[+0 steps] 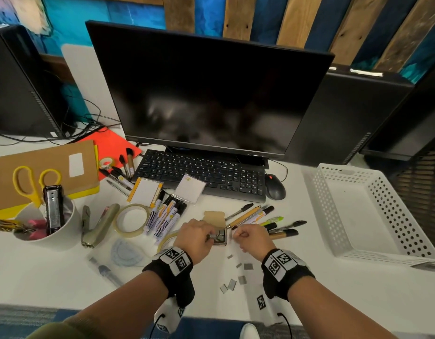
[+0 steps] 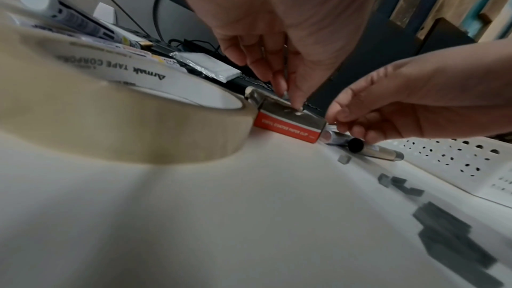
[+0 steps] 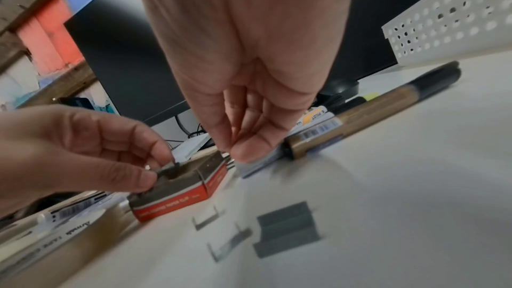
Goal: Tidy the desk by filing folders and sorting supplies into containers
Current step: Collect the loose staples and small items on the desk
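Head view: left hand fingers curled, pinching a strip of staples at the open top of a small red box. The box sits on the white desk right at the left fingertips, its brown flap open just beyond them. Right hand is a loose fist just right of the box, fingertips pinched together; what it holds, cannot tell. Loose staple strips lie scattered on the desk nearer the wrists than the fingers. Pens and markers fan out beyond and right of the right fingers. White perforated basket sits well right of both hands. Tape roll and white cup with stapler lie left of the left fingers.

Left wrist view: left hand fingertips point down into the red box, narrow pinch. Right hand fingers are curled at the box's right end. Tape roll touches the box on the other side.

Right wrist view: right hand fingers are folded against the thumb, tight, just above and beyond the red box. Left hand thumb and forefinger pinch staples at the box top. Staple strips lie near, below the right fingers. Gold marker lies just right of the right fingertips.
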The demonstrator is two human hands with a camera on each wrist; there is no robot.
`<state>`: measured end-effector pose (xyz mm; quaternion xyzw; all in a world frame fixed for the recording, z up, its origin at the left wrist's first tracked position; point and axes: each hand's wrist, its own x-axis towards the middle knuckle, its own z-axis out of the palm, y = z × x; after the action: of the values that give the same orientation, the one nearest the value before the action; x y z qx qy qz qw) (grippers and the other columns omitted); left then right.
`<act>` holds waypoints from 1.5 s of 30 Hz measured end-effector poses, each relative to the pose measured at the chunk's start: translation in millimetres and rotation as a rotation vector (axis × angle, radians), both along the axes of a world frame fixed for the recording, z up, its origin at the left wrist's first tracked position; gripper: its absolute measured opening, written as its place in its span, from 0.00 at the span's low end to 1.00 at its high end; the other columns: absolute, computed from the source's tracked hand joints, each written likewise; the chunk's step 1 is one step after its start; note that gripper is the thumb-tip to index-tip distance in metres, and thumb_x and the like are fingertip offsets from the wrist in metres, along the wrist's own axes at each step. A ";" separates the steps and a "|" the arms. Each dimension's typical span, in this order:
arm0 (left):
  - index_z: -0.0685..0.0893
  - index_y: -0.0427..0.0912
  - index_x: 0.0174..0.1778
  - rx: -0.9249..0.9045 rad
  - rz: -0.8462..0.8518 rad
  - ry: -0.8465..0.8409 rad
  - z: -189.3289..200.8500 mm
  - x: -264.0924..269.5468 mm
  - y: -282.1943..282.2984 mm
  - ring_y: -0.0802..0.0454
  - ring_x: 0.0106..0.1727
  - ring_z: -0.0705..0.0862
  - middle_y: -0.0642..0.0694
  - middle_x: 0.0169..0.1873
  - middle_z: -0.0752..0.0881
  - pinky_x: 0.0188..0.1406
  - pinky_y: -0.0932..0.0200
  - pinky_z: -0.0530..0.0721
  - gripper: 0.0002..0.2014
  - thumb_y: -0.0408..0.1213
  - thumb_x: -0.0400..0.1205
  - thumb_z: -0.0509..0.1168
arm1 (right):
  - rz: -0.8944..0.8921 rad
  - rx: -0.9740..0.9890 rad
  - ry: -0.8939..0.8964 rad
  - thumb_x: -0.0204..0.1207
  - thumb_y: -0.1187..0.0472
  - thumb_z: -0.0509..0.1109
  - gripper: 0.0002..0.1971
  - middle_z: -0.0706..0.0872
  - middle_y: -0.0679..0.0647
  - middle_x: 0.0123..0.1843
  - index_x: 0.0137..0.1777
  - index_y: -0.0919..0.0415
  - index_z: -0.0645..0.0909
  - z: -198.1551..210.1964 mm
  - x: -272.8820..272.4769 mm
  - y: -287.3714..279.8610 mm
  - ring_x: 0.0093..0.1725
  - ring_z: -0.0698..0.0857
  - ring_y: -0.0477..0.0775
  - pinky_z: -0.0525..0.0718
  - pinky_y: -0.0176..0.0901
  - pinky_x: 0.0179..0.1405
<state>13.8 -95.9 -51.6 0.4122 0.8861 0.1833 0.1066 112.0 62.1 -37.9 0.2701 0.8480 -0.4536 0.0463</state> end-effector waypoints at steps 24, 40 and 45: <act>0.82 0.48 0.65 -0.152 -0.171 -0.161 -7.1 36.0 13.4 0.49 0.64 0.80 0.48 0.64 0.81 0.62 0.59 0.76 0.16 0.44 0.83 0.59 | 0.350 0.190 -0.231 0.67 0.64 0.76 0.07 0.77 0.38 0.35 0.43 0.55 0.84 3.9 40.3 14.3 0.44 0.80 0.45 0.77 0.25 0.41; 0.88 0.43 0.44 0.263 0.050 -0.093 0.0 16.1 12.1 0.51 0.48 0.77 0.49 0.43 0.86 0.50 0.57 0.77 0.07 0.35 0.80 0.64 | 0.321 0.238 -0.236 0.72 0.67 0.69 0.18 0.77 0.38 0.31 0.27 0.46 0.74 2.9 28.9 13.8 0.44 0.81 0.45 0.83 0.39 0.51; 0.90 0.46 0.45 0.029 0.102 -0.058 -4.7 0.8 5.5 0.44 0.55 0.76 0.45 0.53 0.83 0.56 0.55 0.77 0.11 0.37 0.80 0.61 | 0.319 0.260 -0.254 0.73 0.67 0.65 0.09 0.88 0.49 0.41 0.36 0.57 0.84 2.4 17.1 12.4 0.48 0.84 0.52 0.80 0.38 0.49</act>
<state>14.5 -90.4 -56.3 0.3623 0.8998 0.2131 0.1167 129.1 74.5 -35.6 0.1916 0.9186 -0.2898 0.1885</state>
